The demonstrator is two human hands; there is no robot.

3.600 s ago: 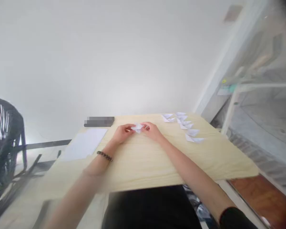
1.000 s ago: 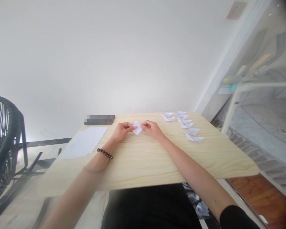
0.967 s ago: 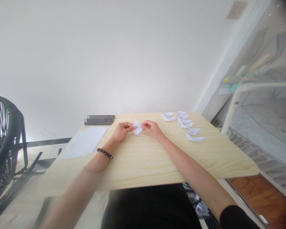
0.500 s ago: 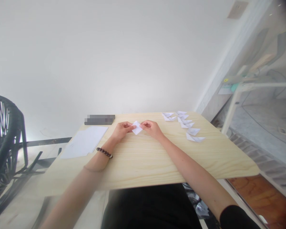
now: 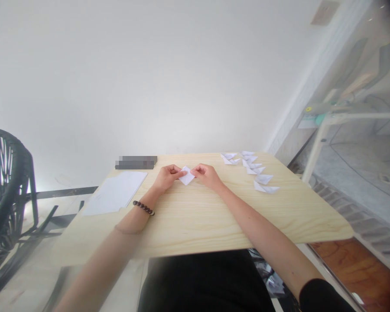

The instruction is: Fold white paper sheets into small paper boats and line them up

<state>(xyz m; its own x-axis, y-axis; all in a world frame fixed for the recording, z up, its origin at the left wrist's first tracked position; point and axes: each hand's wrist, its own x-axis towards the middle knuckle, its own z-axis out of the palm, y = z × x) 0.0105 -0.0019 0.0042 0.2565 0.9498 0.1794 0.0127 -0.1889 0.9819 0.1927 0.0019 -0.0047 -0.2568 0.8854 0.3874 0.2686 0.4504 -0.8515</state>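
A small folded white paper point(image 5: 187, 178), diamond-shaped, is held up between both hands over the middle of the wooden table point(image 5: 195, 221). My left hand point(image 5: 167, 177) pinches its left corner, thumb lying on the front face. At the right corner, the thumb and fingers of my right hand point(image 5: 207, 175) are closed on the same piece. Several folded white paper boats point(image 5: 253, 167) stand in a loose group to the right of my right hand. Left of my left hand lies a stack of white paper sheets point(image 5: 115, 193).
A dark box point(image 5: 135, 163), partly blurred out, sits at the table's back left edge by the white wall point(image 5: 182, 78). A dark woven chair point(image 5: 19, 173) stands on the left. On the right is a white metal frame point(image 5: 321, 138).
The folded paper has dropped very slightly between my fingers. Both hands keep nearly the same grip and place; the paper boats and the sheets have not moved.
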